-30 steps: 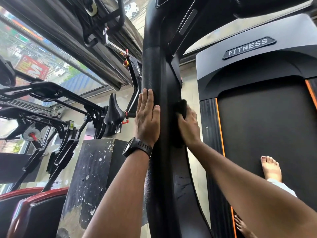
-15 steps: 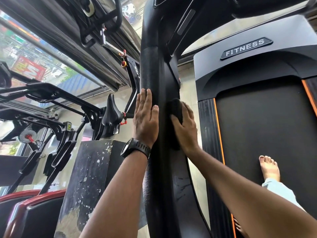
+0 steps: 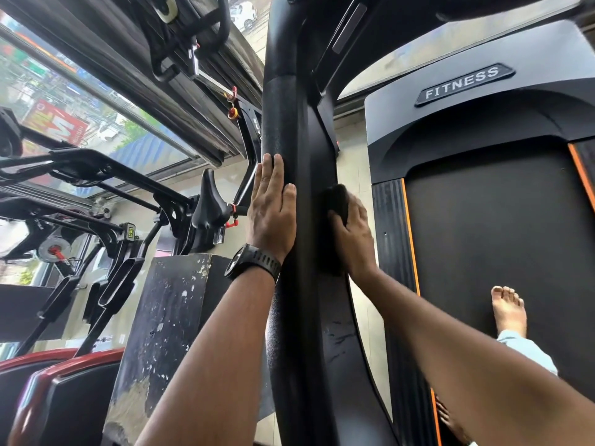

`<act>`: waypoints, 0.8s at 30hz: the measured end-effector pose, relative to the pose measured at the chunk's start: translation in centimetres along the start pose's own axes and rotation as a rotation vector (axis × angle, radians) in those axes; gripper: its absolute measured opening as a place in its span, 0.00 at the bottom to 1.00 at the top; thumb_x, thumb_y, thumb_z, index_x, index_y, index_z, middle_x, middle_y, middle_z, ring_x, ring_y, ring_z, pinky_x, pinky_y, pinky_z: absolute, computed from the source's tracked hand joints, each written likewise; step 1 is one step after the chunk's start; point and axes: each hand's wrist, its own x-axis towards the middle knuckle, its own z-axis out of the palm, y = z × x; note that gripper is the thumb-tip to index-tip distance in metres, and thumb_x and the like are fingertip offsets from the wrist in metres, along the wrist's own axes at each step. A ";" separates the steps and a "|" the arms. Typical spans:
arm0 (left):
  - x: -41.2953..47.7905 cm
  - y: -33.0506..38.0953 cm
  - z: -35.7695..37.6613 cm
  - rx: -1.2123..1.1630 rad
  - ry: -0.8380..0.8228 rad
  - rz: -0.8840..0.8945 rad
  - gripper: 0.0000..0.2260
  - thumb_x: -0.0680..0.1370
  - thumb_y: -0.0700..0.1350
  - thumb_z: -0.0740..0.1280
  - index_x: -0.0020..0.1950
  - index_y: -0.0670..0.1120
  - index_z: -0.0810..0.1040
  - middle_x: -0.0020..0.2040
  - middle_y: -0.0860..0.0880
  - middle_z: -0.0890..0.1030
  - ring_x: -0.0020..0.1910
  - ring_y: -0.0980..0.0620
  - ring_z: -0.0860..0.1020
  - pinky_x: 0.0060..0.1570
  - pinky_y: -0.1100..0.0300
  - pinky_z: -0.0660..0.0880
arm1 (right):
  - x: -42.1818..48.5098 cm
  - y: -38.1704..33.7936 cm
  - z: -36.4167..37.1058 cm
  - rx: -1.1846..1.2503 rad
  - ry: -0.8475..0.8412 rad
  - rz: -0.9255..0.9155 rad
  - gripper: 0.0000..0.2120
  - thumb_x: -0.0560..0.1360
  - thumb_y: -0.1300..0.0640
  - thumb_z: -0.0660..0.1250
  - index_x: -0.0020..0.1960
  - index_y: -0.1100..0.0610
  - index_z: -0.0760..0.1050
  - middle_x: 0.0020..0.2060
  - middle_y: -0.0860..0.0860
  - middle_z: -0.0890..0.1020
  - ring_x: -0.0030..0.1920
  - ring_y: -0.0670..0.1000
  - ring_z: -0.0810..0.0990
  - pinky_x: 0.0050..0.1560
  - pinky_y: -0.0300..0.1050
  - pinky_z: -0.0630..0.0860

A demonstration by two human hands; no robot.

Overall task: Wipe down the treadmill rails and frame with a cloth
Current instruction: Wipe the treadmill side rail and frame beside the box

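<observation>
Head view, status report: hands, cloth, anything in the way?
Left hand flat on the rail. Right hand grips cloth against the frame. Nothing seen in the way.

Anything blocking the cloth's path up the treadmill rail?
Nothing visible. The right hand presses the cloth on the rail's right face; the rail above it is bare. The left hand lies flat on the rail's left side, out of that path.

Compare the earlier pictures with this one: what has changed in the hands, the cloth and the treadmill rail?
Very little. The right hand, holding the black cloth against the inner side of the rail, shifted only slightly there; its fingers are blurred now. Nothing was taken up or let go. The left hand stays flat on the rail, and the bare foot stays on the belt.
</observation>
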 end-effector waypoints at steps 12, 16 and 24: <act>0.0 0.1 -0.1 0.022 0.003 0.008 0.25 0.83 0.45 0.55 0.80 0.47 0.58 0.81 0.49 0.55 0.80 0.56 0.50 0.75 0.68 0.43 | -2.7 -4.0 0.1 0.049 0.046 -0.017 0.25 0.84 0.48 0.59 0.80 0.44 0.59 0.78 0.46 0.63 0.72 0.51 0.69 0.68 0.43 0.68; 0.1 0.1 -0.2 0.023 -0.012 0.007 0.25 0.83 0.45 0.55 0.80 0.46 0.58 0.81 0.49 0.54 0.80 0.56 0.49 0.78 0.62 0.45 | -5.1 -5.4 0.2 0.036 0.074 -0.250 0.26 0.84 0.49 0.61 0.80 0.47 0.61 0.80 0.47 0.61 0.77 0.46 0.62 0.70 0.35 0.63; 0.0 0.2 -0.1 0.001 -0.010 0.007 0.26 0.82 0.47 0.54 0.80 0.46 0.58 0.81 0.49 0.55 0.80 0.56 0.50 0.77 0.64 0.45 | -3.7 -5.0 -0.4 0.017 0.002 -0.010 0.25 0.83 0.46 0.59 0.78 0.43 0.57 0.74 0.49 0.68 0.66 0.55 0.76 0.63 0.54 0.76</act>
